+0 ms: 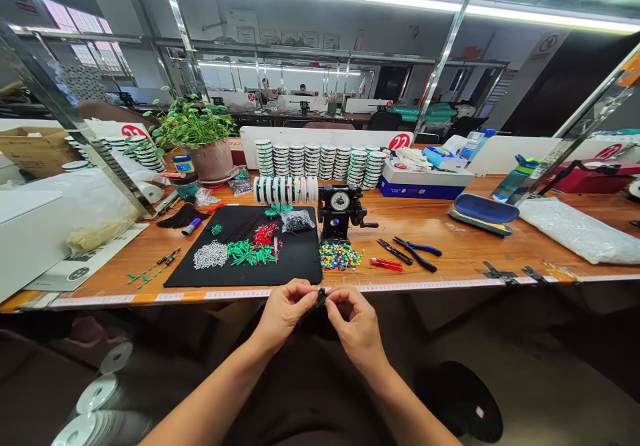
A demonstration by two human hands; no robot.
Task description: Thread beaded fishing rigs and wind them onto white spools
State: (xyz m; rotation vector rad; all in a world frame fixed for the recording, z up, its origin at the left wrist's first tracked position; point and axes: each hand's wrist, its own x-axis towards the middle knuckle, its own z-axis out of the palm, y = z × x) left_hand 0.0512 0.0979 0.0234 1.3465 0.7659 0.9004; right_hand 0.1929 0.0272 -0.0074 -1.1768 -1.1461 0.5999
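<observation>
left hand (285, 311) and right hand (356, 326) are shown raised at the front edge of the desk (450, 253), fingers curled inward, with a small dark piece (321, 297) pinched between the fingertips of both; its exact form is too small to be told. directly ahead of the hands, a black mat (300, 259) is laid, bearing green tubes (250, 253), red pieces (264, 235) and silver beads (210, 255). ahead and to the right of the hands, mixed beads (340, 257) are heaped before a black crank machine (340, 211), and blue-handled pliers (417, 254) are placed further right. white spools (285, 190) are ranked beyond the mat.
</observation>
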